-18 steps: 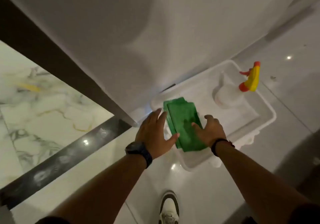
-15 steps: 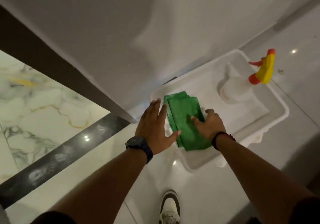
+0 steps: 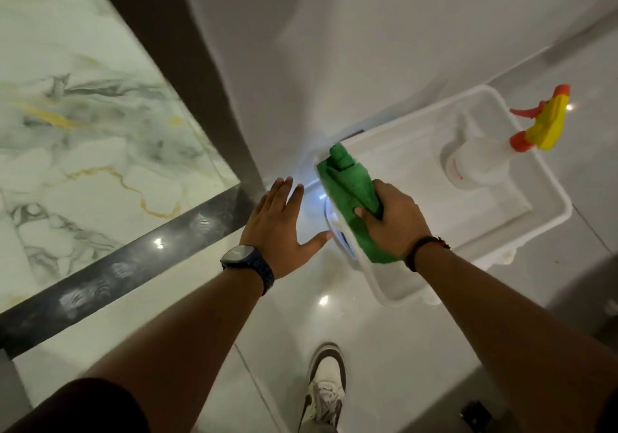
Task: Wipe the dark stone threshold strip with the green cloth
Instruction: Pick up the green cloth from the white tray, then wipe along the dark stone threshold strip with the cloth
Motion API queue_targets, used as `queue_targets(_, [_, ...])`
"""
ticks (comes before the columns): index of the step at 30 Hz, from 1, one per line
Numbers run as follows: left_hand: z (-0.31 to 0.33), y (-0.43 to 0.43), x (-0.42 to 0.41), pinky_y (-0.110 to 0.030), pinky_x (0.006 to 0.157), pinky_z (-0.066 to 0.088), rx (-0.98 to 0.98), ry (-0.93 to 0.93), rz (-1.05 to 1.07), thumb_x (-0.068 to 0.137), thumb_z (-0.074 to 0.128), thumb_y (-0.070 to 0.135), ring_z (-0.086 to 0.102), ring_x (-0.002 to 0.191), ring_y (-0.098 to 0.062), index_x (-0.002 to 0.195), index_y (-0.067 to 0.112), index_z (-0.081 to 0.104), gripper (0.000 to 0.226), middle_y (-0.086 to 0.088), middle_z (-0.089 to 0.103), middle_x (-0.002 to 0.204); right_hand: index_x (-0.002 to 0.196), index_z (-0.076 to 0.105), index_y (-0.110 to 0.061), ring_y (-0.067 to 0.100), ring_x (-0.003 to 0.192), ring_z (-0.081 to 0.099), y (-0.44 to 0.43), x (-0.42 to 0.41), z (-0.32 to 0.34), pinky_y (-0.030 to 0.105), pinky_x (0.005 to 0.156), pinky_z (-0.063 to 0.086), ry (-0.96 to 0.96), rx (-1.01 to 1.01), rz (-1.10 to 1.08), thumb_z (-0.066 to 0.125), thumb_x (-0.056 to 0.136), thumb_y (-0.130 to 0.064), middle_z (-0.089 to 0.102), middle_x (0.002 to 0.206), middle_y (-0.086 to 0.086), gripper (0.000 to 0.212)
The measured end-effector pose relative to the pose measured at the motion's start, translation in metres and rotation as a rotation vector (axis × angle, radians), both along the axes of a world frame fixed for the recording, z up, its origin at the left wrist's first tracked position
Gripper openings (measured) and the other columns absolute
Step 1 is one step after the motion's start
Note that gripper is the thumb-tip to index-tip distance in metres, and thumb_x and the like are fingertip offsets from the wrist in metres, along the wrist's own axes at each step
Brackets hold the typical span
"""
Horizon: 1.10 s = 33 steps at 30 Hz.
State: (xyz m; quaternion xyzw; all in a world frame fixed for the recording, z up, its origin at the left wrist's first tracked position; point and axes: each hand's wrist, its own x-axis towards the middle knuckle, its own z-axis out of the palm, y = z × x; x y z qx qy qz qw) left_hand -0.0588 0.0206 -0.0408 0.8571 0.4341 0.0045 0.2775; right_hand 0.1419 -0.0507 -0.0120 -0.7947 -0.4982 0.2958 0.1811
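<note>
My right hand grips the folded green cloth and holds it tilted above the near left corner of the white tray. My left hand, with a dark watch on its wrist, hovers with fingers spread just left of the cloth and holds nothing. The dark stone threshold strip runs diagonally across the floor from the lower left up to the base of the door frame, left of both hands. It shows pale smudges and light reflections.
A white spray bottle with a yellow and orange trigger head stands in the tray. Marble tile lies beyond the strip. A dark door frame and white door rise ahead. My shoe rests on the glossy white floor.
My right hand has closed on the green cloth and lifted it off the tray floor. My left hand has come off the cloth and moved left. The view has swung toward the threshold.
</note>
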Motion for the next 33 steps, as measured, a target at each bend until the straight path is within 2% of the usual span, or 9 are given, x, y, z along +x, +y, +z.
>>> queue_targets(3, [0.017, 0.005, -0.062, -0.041, 0.118, 0.017, 0.033, 0.001, 0.106, 0.081, 0.051, 0.068, 0.017, 0.146, -0.026, 0.148, 0.012, 0.028, 0.091, -0.011, 0.027, 0.157, 0.086, 0.045, -0.027, 0.017, 0.06, 0.053, 0.002, -0.054, 0.035, 0.026, 0.052, 0.037, 0.044, 0.128, 0.092, 0.062, 0.087, -0.023, 0.054, 0.067, -0.013, 0.018])
queue_targets(7, [-0.012, -0.006, -0.166, -0.042, 0.117, 0.022, 0.042, 0.059, 0.268, 0.081, 0.041, 0.072, 0.023, 0.144, -0.025, 0.147, 0.014, 0.029, 0.089, -0.009, 0.03, 0.156, 0.102, 0.055, -0.023, 0.012, 0.071, 0.062, 0.009, -0.145, 0.005, 0.027, 0.061, 0.049, 0.175, 0.146, 0.12, 0.063, 0.088, -0.029, 0.066, 0.078, -0.007, 0.017])
queue_targets(14, [-0.195, -0.052, -0.3, -0.035, 0.117, 0.01, -0.042, 0.186, 0.449, 0.081, 0.04, 0.075, 0.014, 0.147, -0.024, 0.151, 0.015, 0.019, 0.095, -0.007, 0.018, 0.161, 0.105, 0.055, -0.017, 0.025, 0.086, 0.058, 0.057, -0.25, -0.191, 0.035, 0.075, 0.047, 0.149, -0.191, 0.186, 0.064, 0.087, -0.027, 0.063, 0.092, 0.003, 0.022])
queue_targets(18, [-0.296, -0.051, -0.333, -0.037, 0.118, 0.006, -0.032, 0.206, 0.496, 0.081, 0.035, 0.077, 0.005, 0.148, -0.023, 0.153, 0.016, 0.009, 0.099, -0.006, 0.006, 0.163, 0.109, 0.059, -0.015, 0.018, 0.086, 0.055, 0.111, -0.286, -0.284, 0.028, 0.075, 0.041, 0.178, -0.081, 0.165, 0.069, 0.085, -0.022, 0.06, 0.095, 0.0, 0.027])
queue_targets(21, [-0.354, -0.039, -0.349, -0.039, 0.118, -0.003, 0.038, 0.259, 0.51, 0.08, 0.027, 0.08, -0.011, 0.148, -0.023, 0.153, 0.015, -0.003, 0.102, -0.005, -0.011, 0.162, 0.118, 0.058, -0.008, 0.024, 0.097, 0.059, 0.149, -0.294, -0.338, 0.032, 0.082, 0.045, 0.195, -0.06, 0.106, 0.07, 0.085, -0.019, 0.065, 0.11, 0.009, 0.037])
queue_targets(24, [-0.393, -0.027, -0.363, -0.041, 0.117, -0.014, 0.114, 0.268, 0.513, 0.078, 0.021, 0.082, -0.028, 0.142, -0.021, 0.151, 0.017, -0.015, 0.104, -0.003, -0.024, 0.158, 0.127, 0.044, -0.005, 0.04, 0.11, 0.055, 0.171, -0.293, -0.378, 0.043, 0.089, 0.044, -0.167, -0.128, 0.168, 0.072, 0.082, -0.024, 0.057, 0.125, 0.024, 0.056])
queue_targets(27, [-0.416, -0.021, -0.372, -0.044, 0.118, -0.009, 0.154, 0.25, 0.579, 0.079, 0.025, 0.081, -0.016, 0.147, -0.024, 0.152, 0.014, -0.006, 0.104, -0.005, -0.012, 0.161, 0.144, 0.026, -0.009, 0.039, 0.128, 0.041, 0.174, -0.296, -0.405, 0.047, 0.102, 0.038, -0.404, 0.036, 0.386, 0.064, 0.085, -0.041, 0.038, 0.145, 0.022, 0.077])
queue_targets(30, [-0.428, -0.027, -0.379, -0.047, 0.118, -0.002, 0.124, 0.245, 0.623, 0.079, 0.03, 0.081, -0.004, 0.148, -0.027, 0.153, 0.01, 0.006, 0.105, -0.008, 0.003, 0.162, 0.152, 0.002, -0.023, 0.03, 0.146, 0.006, 0.167, -0.303, -0.436, 0.047, 0.118, 0.011, -0.547, -0.032, 0.588, 0.033, 0.095, -0.054, 0.003, 0.16, 0.013, 0.072])
queue_targets(33, [-0.434, -0.035, -0.382, -0.048, 0.118, 0.001, 0.083, 0.244, 0.647, 0.078, 0.029, 0.082, 0.0, 0.148, -0.027, 0.152, 0.008, 0.011, 0.106, -0.011, 0.008, 0.162, 0.151, -0.004, -0.026, 0.026, 0.146, -0.005, 0.161, -0.308, -0.453, 0.048, 0.118, -0.001, -0.602, -0.039, 0.527, 0.021, 0.096, -0.052, -0.005, 0.16, 0.01, 0.065])
